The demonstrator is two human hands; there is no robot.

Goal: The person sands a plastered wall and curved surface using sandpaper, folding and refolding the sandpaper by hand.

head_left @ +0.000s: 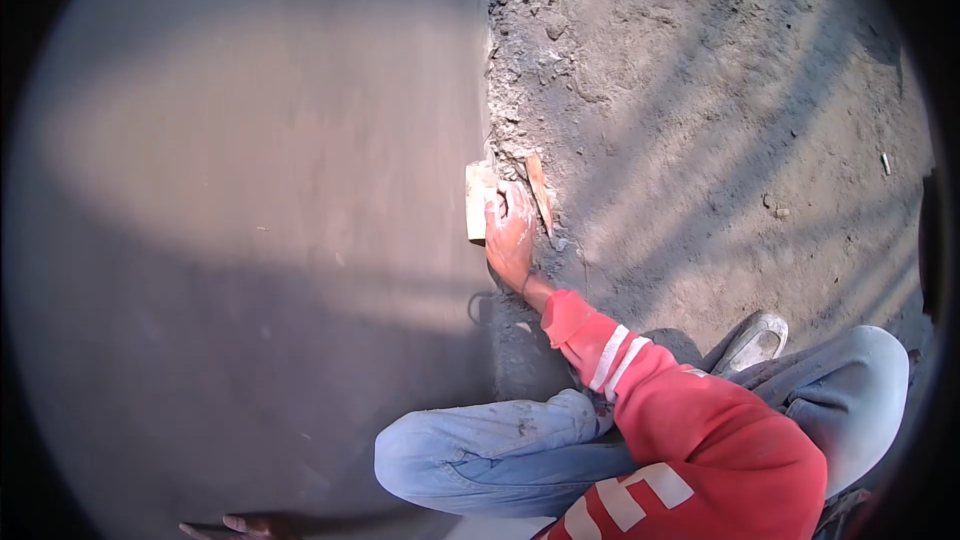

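Wooden block [478, 202], gripped in the right hand [512, 228] at the right edge of the slab [250, 180], probably best kept level under light, even pressure along that edge; left hand [258, 528], cropped at the slab's near side, state cannot be told.

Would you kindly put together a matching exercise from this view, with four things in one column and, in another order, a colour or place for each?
Things
1. Pale block
2. Wood sliver
3. Sleeve
4. Jeans

Colours and places
A. Red with two white stripes
B. Orange-brown, on the rough ground
C. Light blue, on the bent legs
D. Held in the right hand, at the border of the smooth grey surface

Right pairs: 1-D, 2-B, 3-A, 4-C
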